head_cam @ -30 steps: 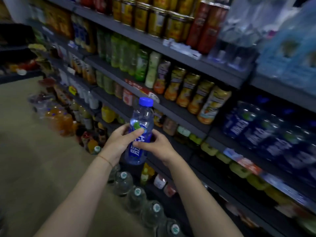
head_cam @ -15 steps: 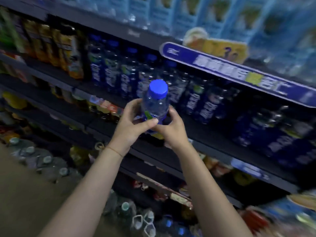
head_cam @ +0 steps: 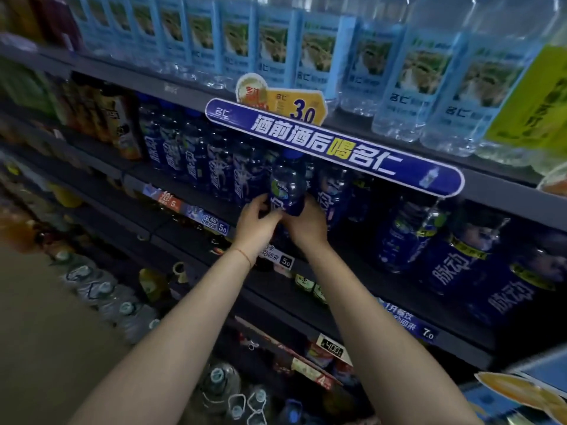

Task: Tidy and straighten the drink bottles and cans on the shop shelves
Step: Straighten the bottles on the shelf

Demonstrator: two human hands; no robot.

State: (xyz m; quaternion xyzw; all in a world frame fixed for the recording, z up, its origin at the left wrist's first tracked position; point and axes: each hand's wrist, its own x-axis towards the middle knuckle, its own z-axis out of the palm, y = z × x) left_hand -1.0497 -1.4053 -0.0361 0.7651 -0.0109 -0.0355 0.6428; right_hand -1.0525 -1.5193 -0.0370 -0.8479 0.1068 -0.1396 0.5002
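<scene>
A blue-capped bottle with a dark blue label (head_cam: 288, 182) stands upright at the front of the middle shelf (head_cam: 196, 207), among a row of matching blue bottles (head_cam: 196, 154). My left hand (head_cam: 257, 222) grips its lower part from the left. From the right and below, my right hand (head_cam: 306, 223) holds the bottle's base. The bottle's bottom is hidden behind my fingers, so I cannot tell whether it rests on the shelf.
A blue promotional sign (head_cam: 334, 148) juts from the upper shelf edge just above the bottle. Pale blue water bottles (head_cam: 306, 50) fill the top shelf. Larger blue bottles (head_cam: 454, 262) stand to the right, orange drinks (head_cam: 119, 124) to the left. Big water jugs (head_cam: 122, 305) line the floor.
Both hands carried the bottle up and forward into the row of blue bottles on the middle shelf. The view swung right along the shelving and closer.
</scene>
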